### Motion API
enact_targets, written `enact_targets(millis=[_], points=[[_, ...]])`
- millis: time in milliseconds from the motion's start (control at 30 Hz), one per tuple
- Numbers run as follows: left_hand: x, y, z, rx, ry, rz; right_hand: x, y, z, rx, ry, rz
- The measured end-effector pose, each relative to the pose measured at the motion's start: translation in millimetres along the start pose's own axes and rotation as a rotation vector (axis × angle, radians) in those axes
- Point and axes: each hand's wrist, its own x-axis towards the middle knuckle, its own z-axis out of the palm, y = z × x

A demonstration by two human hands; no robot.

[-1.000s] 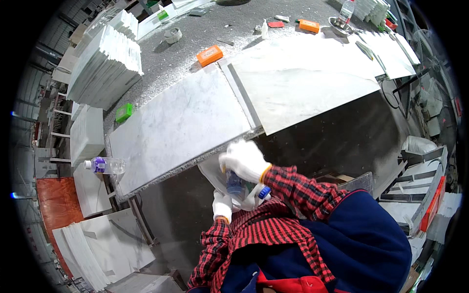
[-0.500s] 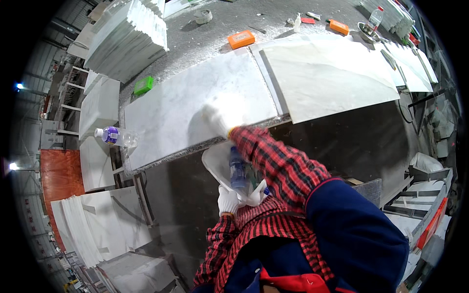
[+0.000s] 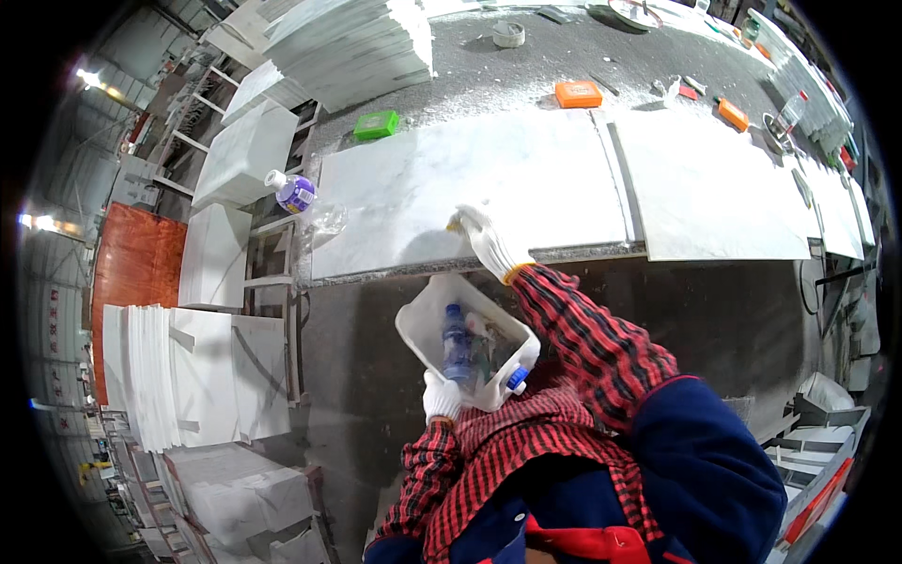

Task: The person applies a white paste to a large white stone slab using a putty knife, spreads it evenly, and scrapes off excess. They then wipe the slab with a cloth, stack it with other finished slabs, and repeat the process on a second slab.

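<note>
My left hand (image 3: 442, 397), in a white knit glove, is closed on the rim of a cut-open white plastic jug (image 3: 420, 324). The jug sits against my front, below the bench edge. Inside it lies a blue-tinted bottle (image 3: 457, 340) among other items I cannot make out; a blue cap (image 3: 517, 378) is on the jug's near right corner. My gloved right hand (image 3: 484, 240) is over the near part of a white marble slab (image 3: 413, 188), fingers drawn together. A small yellowish bit shows at its fingertips; what they hold is too small to name.
A clear bottle with a purple label (image 3: 297, 194) lies at the slab's left end. Beyond are a green box (image 3: 376, 125), an orange box (image 3: 578, 94) and a slab stack (image 3: 352, 52). Another marble slab (image 3: 714, 188) adjoins at right; more slabs (image 3: 197, 376) stand left.
My right forearm has swung right, baring more of the jug. The right hand, blurred before, is sharper now. The view has turned, so the bench things appear farther right. My left hand keeps its grip.
</note>
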Motion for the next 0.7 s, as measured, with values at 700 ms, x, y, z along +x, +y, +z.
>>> enact_targets(millis=[700], points=[[50.7,58.9,73.7,-0.055,-0.591,-0.111,-303.8,32.8,-217.6,-0.467,0.546,0.562]])
